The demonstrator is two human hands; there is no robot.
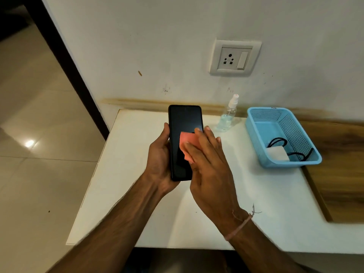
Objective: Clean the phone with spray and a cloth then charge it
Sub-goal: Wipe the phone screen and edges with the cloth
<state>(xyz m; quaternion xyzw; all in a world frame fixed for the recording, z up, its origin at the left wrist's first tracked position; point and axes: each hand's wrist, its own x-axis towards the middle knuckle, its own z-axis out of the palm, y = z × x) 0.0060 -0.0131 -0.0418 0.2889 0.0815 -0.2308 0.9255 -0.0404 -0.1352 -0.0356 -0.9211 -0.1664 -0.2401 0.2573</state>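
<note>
**Now: cloth on the screen, phone in your left hand**

Nearest to you, your two forearms reach out over the white table [122,194], and a thin thread band [238,227] circles your right wrist. Your left hand [160,154] grips the phone [185,123] from below and from its left edge, with the thumb curled along that side. The phone is a black slab with rounded corners. Its dark, glossy screen faces up at you, and it is held above the table, its top end pointing toward the wall.

Your right hand [208,164] lies flat across the lower right part of the screen. Its fingers are nearly straight and press a small pink cloth [187,143] against the glass. The cloth shows beneath your thumb and forefinger, and most of it is covered by the hand. The upper half of the screen is bare.

Farther back, a clear spray bottle [228,115] with a white nozzle stands upright near the wall, just right of the phone's top. To its right sits a blue perforated basket [291,164], which holds a white charger block [277,153] and a black cable [277,141]. A wooden surface [338,164] lies under the basket's right side. On the wall above the bottle is a white socket [234,58] with a switch.
</note>
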